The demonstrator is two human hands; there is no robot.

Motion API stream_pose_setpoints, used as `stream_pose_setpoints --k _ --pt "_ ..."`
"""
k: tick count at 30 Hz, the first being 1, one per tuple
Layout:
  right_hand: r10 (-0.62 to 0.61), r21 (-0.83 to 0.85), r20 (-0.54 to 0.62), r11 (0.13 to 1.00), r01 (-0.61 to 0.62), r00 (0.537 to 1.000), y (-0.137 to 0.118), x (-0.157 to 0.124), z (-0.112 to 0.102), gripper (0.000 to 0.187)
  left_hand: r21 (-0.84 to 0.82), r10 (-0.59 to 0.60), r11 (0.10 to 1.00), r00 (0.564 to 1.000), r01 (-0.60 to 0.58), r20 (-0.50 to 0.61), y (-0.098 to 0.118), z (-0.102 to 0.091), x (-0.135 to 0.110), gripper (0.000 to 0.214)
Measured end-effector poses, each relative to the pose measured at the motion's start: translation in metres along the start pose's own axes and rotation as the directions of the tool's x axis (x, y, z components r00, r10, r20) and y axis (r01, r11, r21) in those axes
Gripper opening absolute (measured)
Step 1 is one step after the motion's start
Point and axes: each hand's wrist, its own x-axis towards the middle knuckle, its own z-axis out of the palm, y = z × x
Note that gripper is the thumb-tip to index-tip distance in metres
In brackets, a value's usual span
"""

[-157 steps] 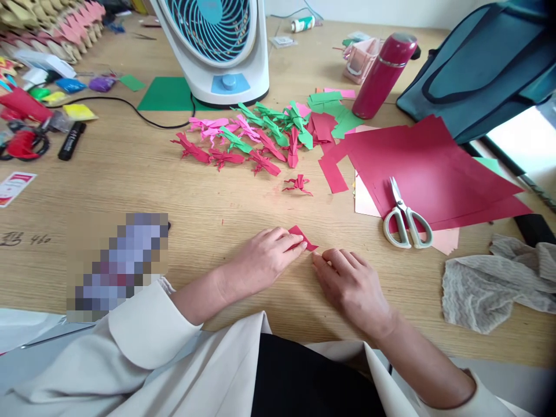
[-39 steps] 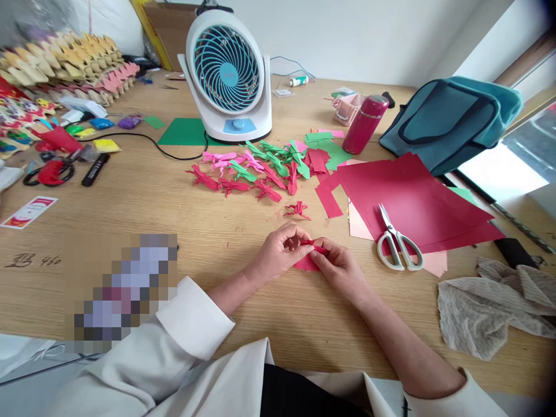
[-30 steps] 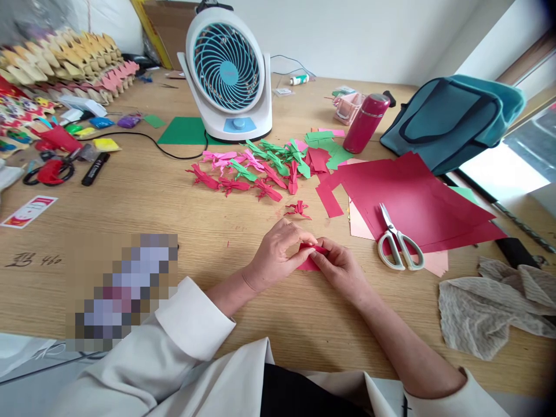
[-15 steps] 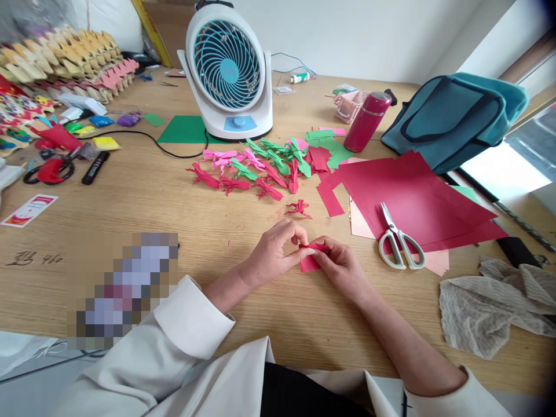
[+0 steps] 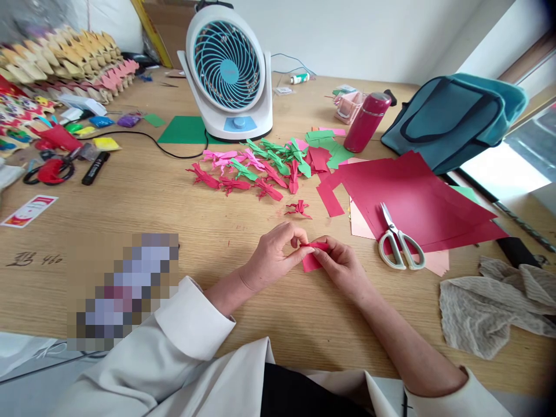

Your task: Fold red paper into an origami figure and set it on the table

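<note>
Between my two hands is a small piece of red paper (image 5: 311, 264), partly folded along its upper edge. My left hand (image 5: 280, 249) pinches its top left corner between thumb and forefinger. With thumb and fingers closed, my right hand (image 5: 343, 263) grips the paper's right side; part of the fold is hidden behind the fingers. Just beyond the hands lies a small folded red paper figure (image 5: 298, 208). Farther back, several folded figures in red, pink and green (image 5: 269, 159) are grouped on the wooden table (image 5: 208, 231).
White-handled scissors (image 5: 400, 246) lie on large red paper sheets (image 5: 430, 202) at right. Behind stand a fan (image 5: 230, 72), a red flask (image 5: 367, 121) and a teal bag (image 5: 456, 119). A beige cloth (image 5: 482, 307) is at far right. A black marker (image 5: 95, 168) lies left.
The lower part of the red paper has shifted slightly to the right and tilted. Both hands keep their pinch in almost the same place.
</note>
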Motion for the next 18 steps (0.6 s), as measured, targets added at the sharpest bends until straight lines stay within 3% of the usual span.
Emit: stream_pose_setpoints --k 8,14,18 --pt "-0.017 -0.027 -0.001 1.000 0.017 1.000 0.0007 -0.0005 0.0016 0.030 -0.034 -0.052 0.998 0.998 0.054 0.042 0.0002 0.0005 -0.0004 0.014" --pt "0.005 0.005 -0.055 1.000 -0.005 0.998 -0.0009 0.0015 0.0010 0.035 -0.010 0.037 0.999 0.998 -0.037 -0.050 0.0018 0.0002 0.0015 0.008" --pt "-0.008 0.023 -0.064 1.000 0.009 0.998 -0.0027 0.0013 0.0013 0.033 0.017 0.040 0.999 0.995 -0.039 -0.087 0.0020 0.0000 0.0020 0.003"
